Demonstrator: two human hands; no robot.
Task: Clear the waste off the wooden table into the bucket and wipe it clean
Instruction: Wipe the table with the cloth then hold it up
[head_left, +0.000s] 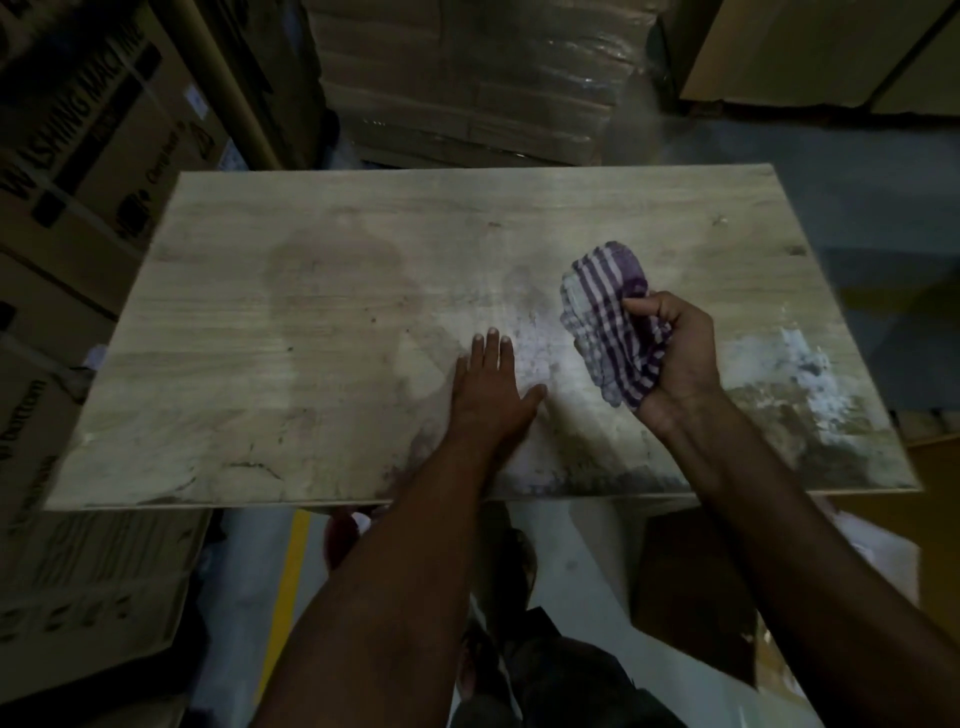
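Note:
The wooden table (291, 332) fills the middle of the head view, its top smeared and dusty. My left hand (488, 395) lies flat on the table near the front centre, fingers spread, holding nothing. My right hand (675, 358) is shut on a bunched purple-and-white checked cloth (608, 317), held just above the table right of centre. White powdery residue (805, 374) lies on the right part of the table, and a fainter white patch (540, 343) sits between my hands. No bucket is in view.
Large cardboard cartons (78, 171) stand along the left. Plastic-wrapped stacked boxes (467, 78) sit behind the table. A brown box (691, 582) rests on the floor below the table's front right. A yellow floor line (291, 566) runs beneath the front edge.

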